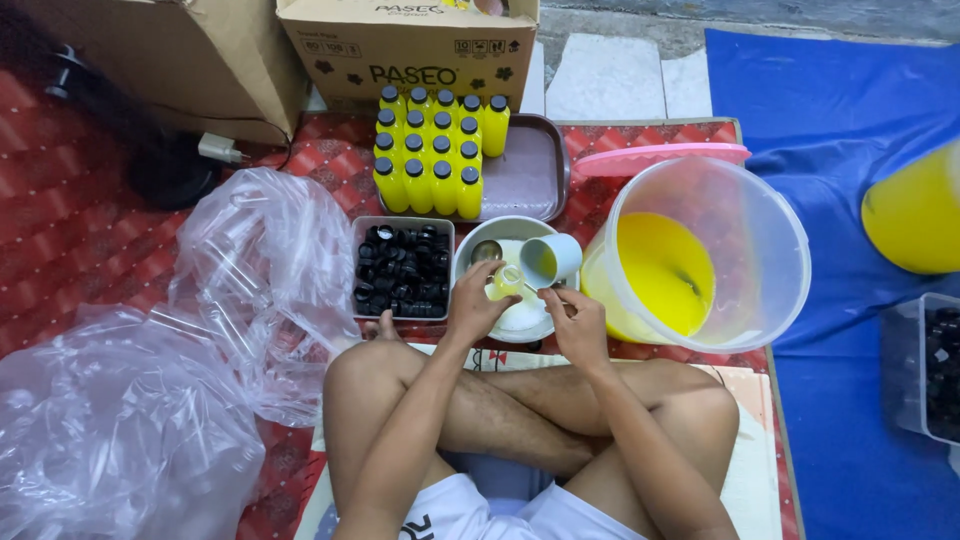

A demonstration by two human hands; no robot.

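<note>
Left hand (475,305) gripping 1 small bottle (507,281) upright, mouth up, over bowl (470,262). Right hand (575,320) clutching tilted cup (550,260). 17 capped bottles (432,150) on tray (530,175).

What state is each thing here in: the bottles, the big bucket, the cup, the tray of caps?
Small bottle: uncapped, held by the left hand over the white bowl.
Cup: tipped, held by the right hand.
Yellow bottles: capped, upright in rows.
Clear bucket: open, partly filled with yellow liquid.
Pink lid: off, behind the bucket.
Cap tray: full of black caps.
</note>
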